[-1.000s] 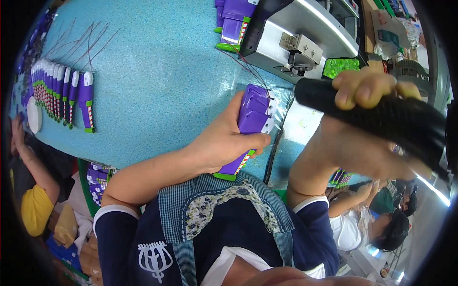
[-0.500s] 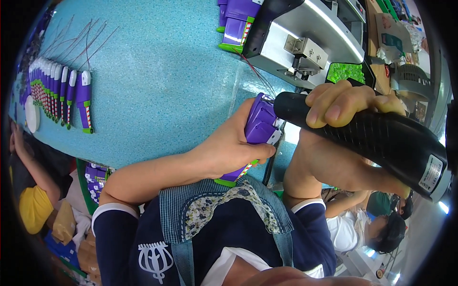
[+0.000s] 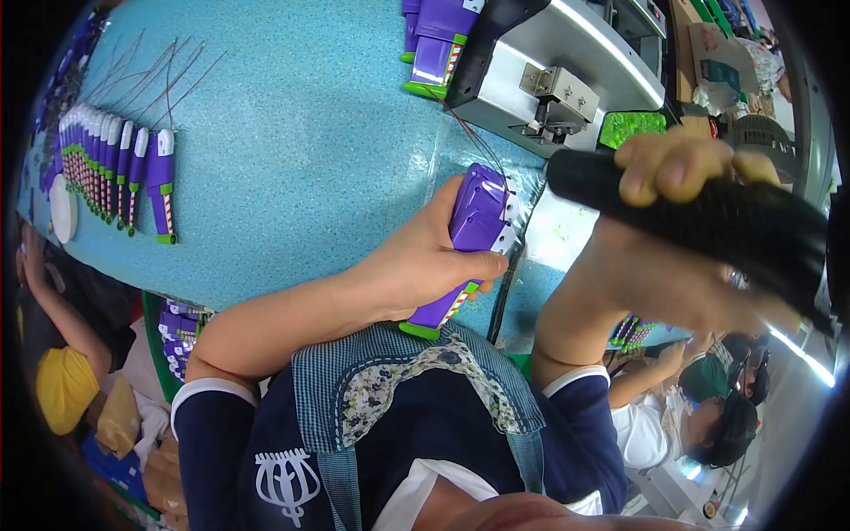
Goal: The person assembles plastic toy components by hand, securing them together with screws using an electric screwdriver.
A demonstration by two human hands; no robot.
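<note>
My left hand [image 3: 434, 263] is closed round a purple plastic toy part [image 3: 479, 212], its thumb across the front. The part has white edging, a red-and-white striped band and a green end; thin wires run from its top. My right hand [image 3: 677, 221], blurred by motion, grips a black electric screwdriver [image 3: 744, 226] held slantwise. Its nose points left, a little to the right of the toy part and apart from it. The screwdriver's bit does not show.
Several similar purple parts [image 3: 160, 186] with wires stand in a row at the left of the blue table [image 3: 301, 159]. More purple parts [image 3: 436, 57] lie at the back, beside a metal machine [image 3: 567, 66]. A green tray [image 3: 631, 130] is behind my right hand. Other people sit at both sides.
The screwdriver has moved right and slightly up, away from the toy part's edge. My left hand still holds the part, now turned slightly.
</note>
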